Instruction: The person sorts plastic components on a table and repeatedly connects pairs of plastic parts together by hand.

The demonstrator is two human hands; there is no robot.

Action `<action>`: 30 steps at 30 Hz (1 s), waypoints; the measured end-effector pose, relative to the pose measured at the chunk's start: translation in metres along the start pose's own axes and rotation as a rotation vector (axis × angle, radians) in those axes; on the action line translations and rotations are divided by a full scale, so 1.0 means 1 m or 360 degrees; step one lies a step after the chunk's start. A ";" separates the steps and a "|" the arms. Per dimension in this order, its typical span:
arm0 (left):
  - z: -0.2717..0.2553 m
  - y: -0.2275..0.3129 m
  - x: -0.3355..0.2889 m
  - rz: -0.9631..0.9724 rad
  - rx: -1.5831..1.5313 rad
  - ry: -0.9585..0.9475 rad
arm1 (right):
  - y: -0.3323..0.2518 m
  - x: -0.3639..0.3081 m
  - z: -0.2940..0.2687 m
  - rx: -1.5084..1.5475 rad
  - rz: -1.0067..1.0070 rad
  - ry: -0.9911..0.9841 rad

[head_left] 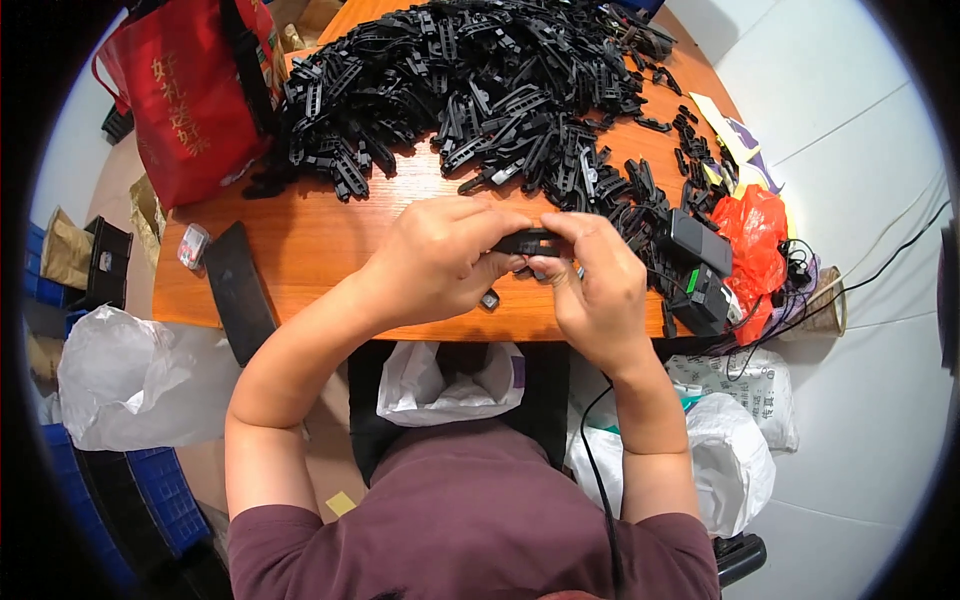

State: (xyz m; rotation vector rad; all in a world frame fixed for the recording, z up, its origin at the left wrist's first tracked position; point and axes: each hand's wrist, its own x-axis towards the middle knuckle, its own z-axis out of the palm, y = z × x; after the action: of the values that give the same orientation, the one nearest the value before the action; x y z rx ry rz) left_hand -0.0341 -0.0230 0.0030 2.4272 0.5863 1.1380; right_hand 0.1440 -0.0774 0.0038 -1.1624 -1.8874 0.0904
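Observation:
Over the table's near edge, a small black plastic part (528,243) is pinched between both my hands. My left hand (440,255) grips its left end with thumb and fingers. On its right end, the thumb and fingertips of my right hand (605,285) close from above and below. The fingers cover much of the part, so its full shape is hidden. Just below it, a small dark square piece (489,300) lies on the wooden table (330,250). Beyond my hands spreads a large heap of similar black plastic parts (460,80), long and slotted.
A red bag (190,110) stands at the table's left, near a flat black slab (240,290) and a small clear box (193,246). Black devices (697,240), cables and an orange-red plastic bag (752,240) crowd the right edge. An open white bag (450,400) sits at my lap.

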 end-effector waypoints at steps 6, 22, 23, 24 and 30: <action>-0.009 -0.020 -0.002 -0.0463 -0.0426 -0.0373 | 0.001 -0.024 -0.007 -0.0077 0.0091 -0.0288; 0.019 -0.075 0.037 -0.0984 0.0789 -0.0811 | 0.075 0.011 0.044 -0.0682 0.0194 -0.0365; 0.018 -0.081 0.035 -0.0948 0.0799 -0.0636 | 0.075 0.013 0.047 -0.0702 0.0206 -0.0413; 0.016 -0.089 0.031 -0.0919 0.0814 -0.0457 | 0.072 0.016 0.053 -0.0694 0.0203 -0.0414; 0.021 -0.112 0.034 -0.0829 0.0936 -0.0282 | 0.060 0.041 0.084 -0.0897 0.0021 -0.0823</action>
State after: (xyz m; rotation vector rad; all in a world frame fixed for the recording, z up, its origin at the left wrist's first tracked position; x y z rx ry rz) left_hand -0.0205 0.0849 -0.0452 2.5391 1.5545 0.5747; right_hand 0.1184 0.0168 -0.0481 -1.6442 -2.4539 -0.1614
